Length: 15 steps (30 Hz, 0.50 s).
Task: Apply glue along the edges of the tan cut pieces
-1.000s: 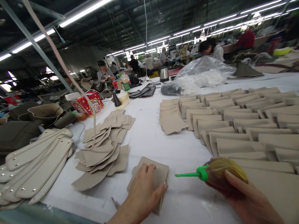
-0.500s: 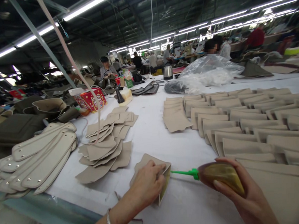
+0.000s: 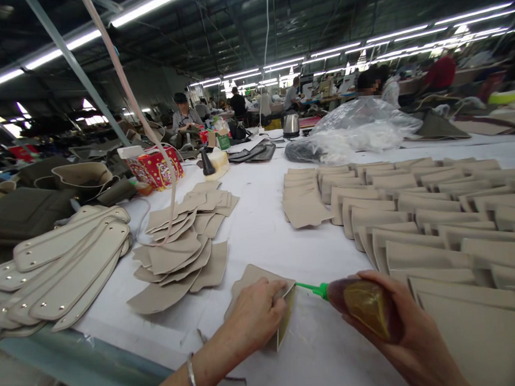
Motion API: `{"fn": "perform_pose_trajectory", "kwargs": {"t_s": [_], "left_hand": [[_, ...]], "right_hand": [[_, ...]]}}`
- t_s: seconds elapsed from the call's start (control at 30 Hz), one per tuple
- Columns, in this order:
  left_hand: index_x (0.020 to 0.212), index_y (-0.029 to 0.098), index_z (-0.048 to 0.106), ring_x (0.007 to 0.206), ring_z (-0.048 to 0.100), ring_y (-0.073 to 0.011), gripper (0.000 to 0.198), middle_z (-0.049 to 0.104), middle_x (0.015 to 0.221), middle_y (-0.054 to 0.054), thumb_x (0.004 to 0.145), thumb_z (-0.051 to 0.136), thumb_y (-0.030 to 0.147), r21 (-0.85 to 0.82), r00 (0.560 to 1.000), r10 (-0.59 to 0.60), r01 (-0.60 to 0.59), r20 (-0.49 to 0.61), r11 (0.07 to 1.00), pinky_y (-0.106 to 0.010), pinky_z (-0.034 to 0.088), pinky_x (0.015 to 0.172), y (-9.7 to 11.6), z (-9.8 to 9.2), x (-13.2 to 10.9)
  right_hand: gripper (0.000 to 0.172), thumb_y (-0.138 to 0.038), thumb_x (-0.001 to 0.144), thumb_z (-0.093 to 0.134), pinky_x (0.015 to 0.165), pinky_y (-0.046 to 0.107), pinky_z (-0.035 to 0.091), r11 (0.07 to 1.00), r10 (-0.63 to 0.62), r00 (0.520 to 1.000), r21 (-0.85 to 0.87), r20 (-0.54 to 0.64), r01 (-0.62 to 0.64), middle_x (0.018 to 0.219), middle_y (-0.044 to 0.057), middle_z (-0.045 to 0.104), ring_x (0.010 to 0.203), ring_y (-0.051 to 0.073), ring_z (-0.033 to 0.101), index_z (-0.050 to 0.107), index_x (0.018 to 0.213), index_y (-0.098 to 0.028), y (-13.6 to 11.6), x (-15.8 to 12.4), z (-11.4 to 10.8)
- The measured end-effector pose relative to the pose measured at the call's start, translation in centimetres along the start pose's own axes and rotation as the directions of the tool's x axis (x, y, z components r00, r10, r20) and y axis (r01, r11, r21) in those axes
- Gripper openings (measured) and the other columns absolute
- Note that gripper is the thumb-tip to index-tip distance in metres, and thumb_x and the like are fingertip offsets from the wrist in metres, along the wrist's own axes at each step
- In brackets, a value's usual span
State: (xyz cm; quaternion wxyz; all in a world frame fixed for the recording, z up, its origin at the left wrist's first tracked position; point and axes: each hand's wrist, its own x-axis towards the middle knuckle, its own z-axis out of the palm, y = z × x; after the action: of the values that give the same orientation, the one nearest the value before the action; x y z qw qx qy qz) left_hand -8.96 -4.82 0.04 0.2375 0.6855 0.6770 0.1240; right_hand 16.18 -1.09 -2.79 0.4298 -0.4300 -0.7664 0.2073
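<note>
A beige leather piece [image 3: 250, 276] lies on the white table in front of me, its right part folded up. My left hand [image 3: 259, 311], with a bracelet at the wrist, holds the piece at the fold with its fingers. In my right hand [image 3: 402, 318] is a glue bottle [image 3: 362, 305] of amber liquid, tilted sideways. Its thin green nozzle [image 3: 312, 288] points left, its tip at the upper right corner of the folded piece. A loose stack of beige pieces [image 3: 178, 252] lies to the left.
Rows of folded beige pieces [image 3: 435, 218] cover the right side. Light straps with studs [image 3: 71, 272] lie at the left. Farther back are a red box [image 3: 155, 168], a kettle [image 3: 291, 125], clear plastic [image 3: 366, 124] and a seated person [image 3: 185, 116].
My right hand has moved slightly left with the bottle and turned it, bringing the nozzle tip to the piece's corner. My left hand has barely moved.
</note>
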Motion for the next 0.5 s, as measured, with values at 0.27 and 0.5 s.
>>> {"fn": "perform_pose_trajectory", "kwargs": {"t_s": [0.27,0.5], "left_hand": [[0.126,0.029,0.06,0.091,0.061,-0.0224,0.045,0.066,0.098,-0.003,0.085,0.042,0.026,-0.008,1.0,0.013,-0.013,0.006,1.0,-0.033,0.045,0.085,0.0,-0.2,0.1],[0.124,0.018,0.056,0.105,0.055,-0.0222,0.041,0.058,0.114,-0.009,0.086,0.049,0.031,0.022,0.955,-0.184,0.194,-0.231,0.981,-0.03,0.041,0.09,-2.2,-1.2,-0.2]], "right_hand": [[0.051,-0.05,0.073,0.076,0.076,0.033,0.056,0.806,0.414,0.903,0.413,0.117,-0.423,0.099,0.003,0.068,0.087,0.027,0.067,0.059,0.115,-0.027,0.6,-0.2,-0.2],[0.042,-0.04,0.065,0.082,0.073,0.036,0.06,-0.06,0.686,0.582,0.831,0.437,-0.553,0.117,0.009,0.069,0.1,0.033,0.066,0.075,0.103,-0.023,1.6,-0.1,-0.8]]}}
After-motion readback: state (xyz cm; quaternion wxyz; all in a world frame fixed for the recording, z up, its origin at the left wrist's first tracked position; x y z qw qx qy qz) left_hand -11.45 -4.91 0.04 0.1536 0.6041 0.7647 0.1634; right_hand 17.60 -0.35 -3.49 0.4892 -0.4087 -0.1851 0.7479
